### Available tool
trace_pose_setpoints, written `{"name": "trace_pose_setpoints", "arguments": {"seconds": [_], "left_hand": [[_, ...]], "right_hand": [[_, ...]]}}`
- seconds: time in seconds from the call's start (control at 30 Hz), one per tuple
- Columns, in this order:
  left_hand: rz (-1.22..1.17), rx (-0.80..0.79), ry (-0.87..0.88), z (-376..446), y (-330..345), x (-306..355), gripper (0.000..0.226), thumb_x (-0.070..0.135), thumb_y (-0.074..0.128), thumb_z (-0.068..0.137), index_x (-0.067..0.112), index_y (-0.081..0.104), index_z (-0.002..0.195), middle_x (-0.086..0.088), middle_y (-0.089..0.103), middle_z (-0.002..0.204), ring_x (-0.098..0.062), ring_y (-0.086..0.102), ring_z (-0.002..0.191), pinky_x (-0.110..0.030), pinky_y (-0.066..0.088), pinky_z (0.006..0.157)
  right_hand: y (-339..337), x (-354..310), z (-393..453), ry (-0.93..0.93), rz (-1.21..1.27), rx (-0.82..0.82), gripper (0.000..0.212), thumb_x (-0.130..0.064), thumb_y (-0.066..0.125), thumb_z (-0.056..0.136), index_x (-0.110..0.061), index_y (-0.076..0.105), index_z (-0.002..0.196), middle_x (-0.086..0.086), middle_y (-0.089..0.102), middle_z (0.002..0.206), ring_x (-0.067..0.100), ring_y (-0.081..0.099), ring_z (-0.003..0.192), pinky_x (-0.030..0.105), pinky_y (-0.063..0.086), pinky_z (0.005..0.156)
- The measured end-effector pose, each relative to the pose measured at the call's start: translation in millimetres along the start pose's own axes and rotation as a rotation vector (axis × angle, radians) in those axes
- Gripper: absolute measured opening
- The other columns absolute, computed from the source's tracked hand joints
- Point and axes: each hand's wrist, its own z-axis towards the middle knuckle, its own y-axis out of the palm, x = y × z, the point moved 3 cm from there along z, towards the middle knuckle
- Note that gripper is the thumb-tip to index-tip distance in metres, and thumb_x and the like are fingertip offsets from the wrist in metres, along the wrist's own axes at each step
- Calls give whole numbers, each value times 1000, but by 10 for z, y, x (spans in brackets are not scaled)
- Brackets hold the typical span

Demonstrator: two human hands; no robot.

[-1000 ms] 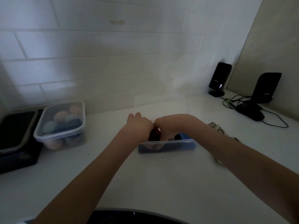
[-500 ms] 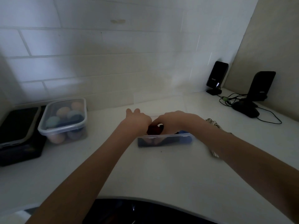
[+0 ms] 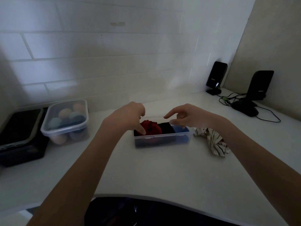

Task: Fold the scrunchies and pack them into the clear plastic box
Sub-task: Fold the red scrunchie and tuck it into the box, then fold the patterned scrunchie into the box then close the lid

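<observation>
The clear plastic box [image 3: 162,141] stands on the white counter in the middle. Inside it lie a red scrunchie [image 3: 152,128] at the left, a black one [image 3: 166,128] in the middle and a blue one [image 3: 180,129] at the right. My left hand [image 3: 128,115] hovers over the box's left end, one finger touching the red scrunchie, holding nothing. My right hand [image 3: 187,115] hangs above the right half, fingers spread and empty. A striped cream scrunchie [image 3: 213,142] lies on the counter just right of the box.
A lidded clear container [image 3: 65,121] of pastel balls stands at the left, beside a black box [image 3: 19,136]. Two black speakers [image 3: 215,77] [image 3: 259,85], a dark mouse [image 3: 245,108] and cables occupy the back right corner. Tiled wall behind.
Both hands were pressed together over the box; they have parted and lifted, uncovering the red, black and blue scrunchies inside.
</observation>
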Motion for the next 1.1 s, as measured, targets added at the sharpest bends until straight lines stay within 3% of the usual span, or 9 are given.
{"name": "trace_pose_setpoints", "arguments": {"seconds": [0.1, 0.2, 0.33, 0.4, 0.6, 0.77, 0.9, 0.97, 1.1], "left_hand": [[-44, 25, 31, -14, 20, 21, 63, 13, 83, 65, 13, 55, 122, -7, 61, 117, -23, 60, 100, -35, 52, 84], [-15, 79, 82, -15, 84, 88, 47, -1, 70, 73, 17, 61, 115, -6, 62, 116, -23, 61, 98, -38, 53, 85], [35, 125, 110, -1, 175, 186, 38, -1, 54, 82, 20, 61, 113, -6, 61, 116, -24, 59, 100, -40, 51, 88], [58, 112, 100, -5, 222, 190, 41, -2, 53, 82, 20, 60, 116, -6, 60, 118, -25, 58, 103, -40, 50, 90], [-29, 197, 91, -40, 218, 154, 33, 5, 56, 83, 19, 62, 113, -5, 61, 119, -23, 55, 108, -40, 48, 93], [-289, 318, 193, -6, 195, 272, 32, 37, 63, 84, 28, 59, 114, 6, 59, 118, -9, 53, 100, -24, 42, 84], [-551, 224, 228, 106, 188, 520, 65, 61, 64, 71, 27, 51, 125, 14, 56, 114, -5, 56, 101, -23, 44, 86], [-700, 130, 228, 170, 198, 687, 69, 57, 67, 71, 23, 49, 129, 13, 57, 116, -7, 58, 104, -22, 46, 86], [-996, 60, 293, 279, 228, 848, 35, 30, 70, 79, 15, 64, 111, 1, 72, 104, -10, 69, 93, -20, 56, 79]], "right_hand": [[-80, 134, -111, -18, 39, 211, 11, -29, 65, 85, -34, 70, 93, -11, 61, 49, 0, 46, 39, 6, 33, 44], [-156, 363, -259, 66, -4, 368, 12, -35, 65, 83, -44, 65, 91, -14, 64, 66, -1, 52, 52, 9, 39, 50], [-123, 802, -477, 447, -257, 303, 43, -44, 66, 80, -31, 55, 119, 4, 61, 109, 20, 58, 94, 34, 48, 81], [-44, 891, -559, 542, -289, 270, 52, -48, 67, 78, -26, 54, 123, 8, 57, 122, 27, 54, 108, 38, 45, 92], [114, 841, -531, 400, -273, 306, 16, -29, 63, 85, -15, 60, 92, 9, 64, 98, 20, 52, 83, 31, 38, 71], [-214, 742, -517, 400, -84, 427, 29, -38, 61, 87, -10, 54, 79, 7, 56, 80, 22, 50, 75, 30, 34, 63], [-488, 339, -530, 288, 157, 535, 44, -50, 53, 87, -12, 52, 66, 9, 54, 63, 19, 53, 60, 27, 37, 56], [-470, 94, -490, 238, 261, 483, 51, -55, 51, 86, -7, 62, 73, 7, 68, 66, 22, 66, 62, 25, 50, 56], [-375, -163, -331, 134, 473, 481, 54, -57, 51, 85, -7, 71, 87, 12, 75, 82, 24, 72, 78, 40, 57, 81]]}}
